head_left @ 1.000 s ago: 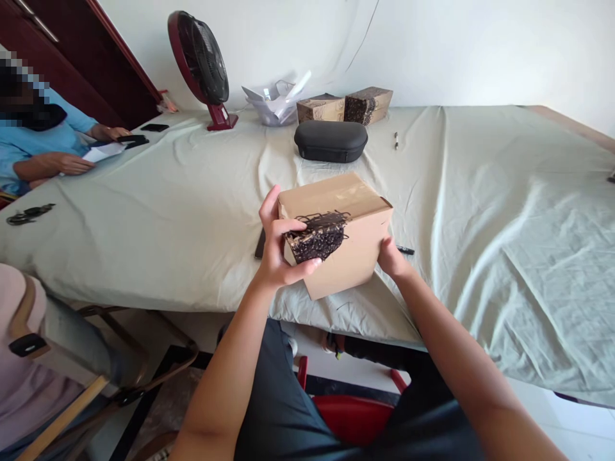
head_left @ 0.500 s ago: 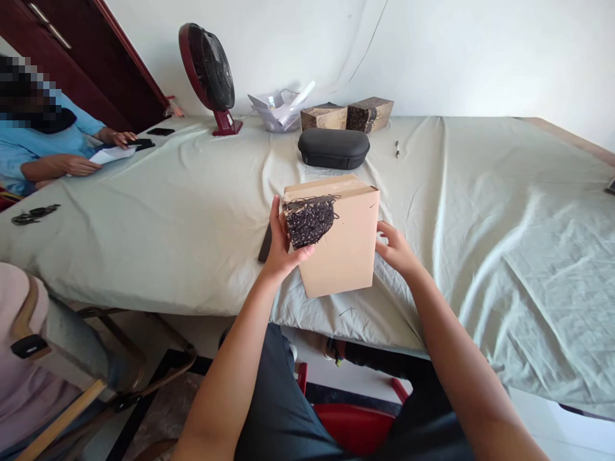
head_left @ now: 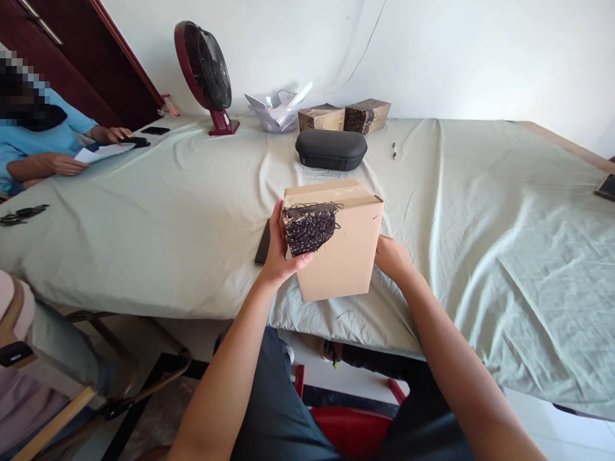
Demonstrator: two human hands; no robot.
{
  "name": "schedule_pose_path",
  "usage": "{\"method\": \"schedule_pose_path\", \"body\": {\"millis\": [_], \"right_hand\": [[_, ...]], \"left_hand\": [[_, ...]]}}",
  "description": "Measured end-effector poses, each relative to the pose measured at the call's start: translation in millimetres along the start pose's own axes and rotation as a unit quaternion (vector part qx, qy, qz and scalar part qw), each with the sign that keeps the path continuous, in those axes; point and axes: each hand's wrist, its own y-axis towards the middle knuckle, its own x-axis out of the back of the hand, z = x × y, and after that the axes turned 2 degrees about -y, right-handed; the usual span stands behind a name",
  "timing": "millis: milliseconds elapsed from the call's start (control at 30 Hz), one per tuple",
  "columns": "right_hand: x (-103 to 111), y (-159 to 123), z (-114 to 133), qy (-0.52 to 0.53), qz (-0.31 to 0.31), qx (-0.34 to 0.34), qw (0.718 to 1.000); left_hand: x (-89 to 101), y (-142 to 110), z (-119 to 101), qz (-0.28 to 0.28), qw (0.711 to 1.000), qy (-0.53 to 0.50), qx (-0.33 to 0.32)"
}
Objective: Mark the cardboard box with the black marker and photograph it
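A tan cardboard box [head_left: 336,256] stands on the table's near edge, tipped slightly. Black scribbled lines [head_left: 311,230] cover its upper left corner. My left hand [head_left: 281,256] grips that corner, with the thumb on the front face and the fingers around the left side. My right hand [head_left: 391,256] is at the box's right side; its fingers go behind the edge and are hidden. Partly covered by the box and my left hand, a dark flat object [head_left: 262,243] lies on the cloth.
Behind the box are a black zip case [head_left: 331,150], two scribbled cardboard boxes [head_left: 368,116], a plastic basket [head_left: 273,118] and a fan [head_left: 206,70]. A pen [head_left: 394,151] lies to the right. At the far left a person [head_left: 48,141] holds paper; a chair [head_left: 57,346] stands near left.
My right hand's fingers have slipped behind the box's right edge, where before they showed beside it. The box leans a little differently, and my view has shifted slightly.
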Motion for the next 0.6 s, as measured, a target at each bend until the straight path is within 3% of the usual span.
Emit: {"method": "schedule_pose_path", "body": {"millis": [200,333,400,500,567,600], "right_hand": [[8.6,-10.6,14.9,-0.079,0.02,-0.057,0.995],[19.2,-22.8,5.4,-0.075,0.012,-0.1,0.992],[27.4,-30.3,-7.1,-0.019,0.001,-0.099,0.995],[46.9,-39.5,-22.7,0.154,-0.026,-0.1,0.983],[66.0,-41.7,-23.7,0.312,-0.066,-0.087,0.944],[77.3,-41.0,-20.7,0.397,-0.092,-0.061,0.911]], "left_hand": [[2.5,0.6,-2.1,0.013,1.0,0.016,-0.018],[3.2,-1.8,-0.6,0.006,1.0,0.004,-0.016],[4.0,-3.0,0.9,0.003,1.0,0.003,-0.016],[4.6,-4.3,1.9,0.004,1.0,0.005,-0.014],[4.2,-4.7,1.5,0.006,1.0,0.003,-0.012],[3.8,-4.7,1.1,0.005,1.0,0.003,-0.013]]}}
